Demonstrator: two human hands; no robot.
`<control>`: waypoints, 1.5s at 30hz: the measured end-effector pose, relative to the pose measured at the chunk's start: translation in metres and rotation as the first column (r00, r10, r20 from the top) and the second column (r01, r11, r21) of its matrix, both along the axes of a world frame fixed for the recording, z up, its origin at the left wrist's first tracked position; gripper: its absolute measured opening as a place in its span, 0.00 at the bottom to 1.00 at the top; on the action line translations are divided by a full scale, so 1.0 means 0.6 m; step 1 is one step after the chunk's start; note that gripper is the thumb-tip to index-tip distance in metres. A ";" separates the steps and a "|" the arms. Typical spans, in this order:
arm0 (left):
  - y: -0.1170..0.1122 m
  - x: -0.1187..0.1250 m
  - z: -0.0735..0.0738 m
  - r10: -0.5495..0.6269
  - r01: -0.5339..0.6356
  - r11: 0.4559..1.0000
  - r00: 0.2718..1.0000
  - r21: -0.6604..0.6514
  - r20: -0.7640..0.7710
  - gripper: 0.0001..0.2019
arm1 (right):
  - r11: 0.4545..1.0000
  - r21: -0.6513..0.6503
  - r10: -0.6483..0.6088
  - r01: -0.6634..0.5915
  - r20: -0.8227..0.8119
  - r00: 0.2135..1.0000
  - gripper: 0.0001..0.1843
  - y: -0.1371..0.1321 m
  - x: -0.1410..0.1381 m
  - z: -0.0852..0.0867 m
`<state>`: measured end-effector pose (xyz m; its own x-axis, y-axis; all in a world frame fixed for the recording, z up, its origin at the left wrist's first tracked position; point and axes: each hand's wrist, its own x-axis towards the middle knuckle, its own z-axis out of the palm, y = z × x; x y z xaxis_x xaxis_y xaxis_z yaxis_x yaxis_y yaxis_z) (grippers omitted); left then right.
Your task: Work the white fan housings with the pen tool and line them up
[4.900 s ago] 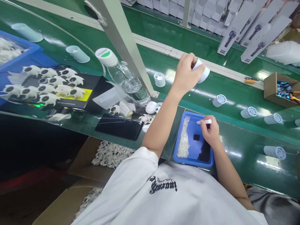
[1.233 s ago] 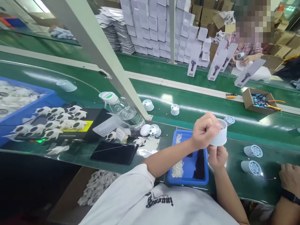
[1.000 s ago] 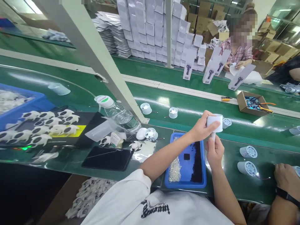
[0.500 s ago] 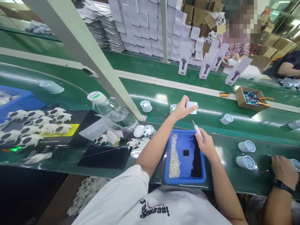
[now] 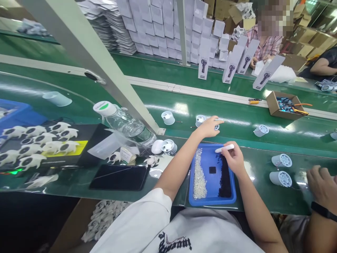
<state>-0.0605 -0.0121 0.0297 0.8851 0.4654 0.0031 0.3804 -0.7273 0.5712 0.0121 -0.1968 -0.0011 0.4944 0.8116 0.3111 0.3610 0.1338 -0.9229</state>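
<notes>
My left hand [image 5: 210, 127] is over the green belt, thumb and fingers around a pale fan housing [image 5: 216, 127] whose round grille faces right. Most of that housing is hidden by the hand. Above the top right corner of a blue tray [image 5: 210, 202], my right hand [image 5: 233, 160] pinches a white pen-shaped tool [image 5: 226, 148], tilted nearly level. Small clear pieces [image 5: 200, 182] fill the tray's left side, and small black pieces [image 5: 225, 184] lie along its right. Between them is a black square [image 5: 212, 170].
More fan housings [image 5: 167, 118] sit on the belt and the bench. A water bottle [image 5: 129, 124], a dark tablet-like slab [image 5: 118, 177] and white shells [image 5: 34, 149] are to the left. At right rests a co-worker's hand [image 5: 322, 186]. A slanted post [image 5: 105, 70] rises at left.
My left hand has lowered toward the belt with the housing and turned it. The tool in my right hand has swung from steep to nearly level. The co-worker's hand has shifted off a housing.
</notes>
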 end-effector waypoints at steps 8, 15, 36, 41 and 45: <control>0.033 -0.029 -0.004 0.201 -0.205 0.978 0.976 -0.042 -0.084 0.40 | 0.994 -0.051 0.091 -0.095 -0.066 0.994 0.19 0.020 -0.026 -0.011; 0.046 -0.041 0.009 0.320 -0.321 0.947 0.947 -0.028 -0.013 0.34 | 0.984 -0.105 0.140 -0.146 -0.058 0.988 0.17 0.027 -0.029 -0.016; 0.026 -0.072 0.085 0.325 -0.320 0.944 0.864 -0.078 0.384 0.20 | 0.997 -0.056 0.062 -0.054 0.149 0.987 0.11 0.020 -0.018 -0.016; 0.034 -0.073 0.077 0.299 -0.283 0.954 0.847 -0.103 0.439 0.19 | 0.999 -0.020 0.045 -0.041 0.267 0.963 0.09 0.018 -0.021 -0.009; 0.037 -0.072 0.074 0.278 -0.261 0.960 0.831 -0.104 0.481 0.19 | 0.999 0.008 0.038 -0.042 0.287 0.957 0.08 0.017 -0.022 -0.005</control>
